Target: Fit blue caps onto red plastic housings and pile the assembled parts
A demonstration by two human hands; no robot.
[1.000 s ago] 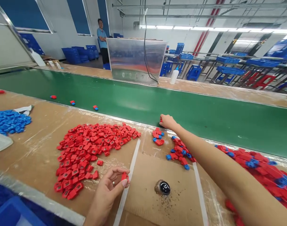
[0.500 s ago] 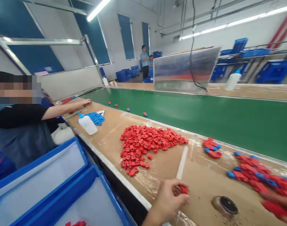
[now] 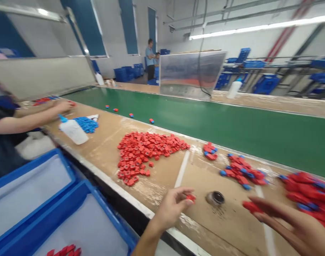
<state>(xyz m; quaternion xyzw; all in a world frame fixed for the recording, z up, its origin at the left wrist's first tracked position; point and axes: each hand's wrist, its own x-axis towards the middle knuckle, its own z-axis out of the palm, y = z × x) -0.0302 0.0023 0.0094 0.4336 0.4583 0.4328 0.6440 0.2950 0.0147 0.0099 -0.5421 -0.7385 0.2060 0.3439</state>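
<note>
Near the edge of the brown bench (image 3: 103,142), the left hand (image 3: 171,209) pinches a small red plastic block (image 3: 190,198) between thumb and fingertips, and the right hand (image 3: 293,222) holds another red block (image 3: 251,207) in its narrow fingers. These blocks look light, hard and a bit slick, so their edges seem best to grip. A big red pile (image 3: 148,153) lies to the left

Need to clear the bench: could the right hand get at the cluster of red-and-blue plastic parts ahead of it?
Probably yes: the right hand lies just short of the cluster, with only bare cardboard between them, though it holds a red part.
</note>
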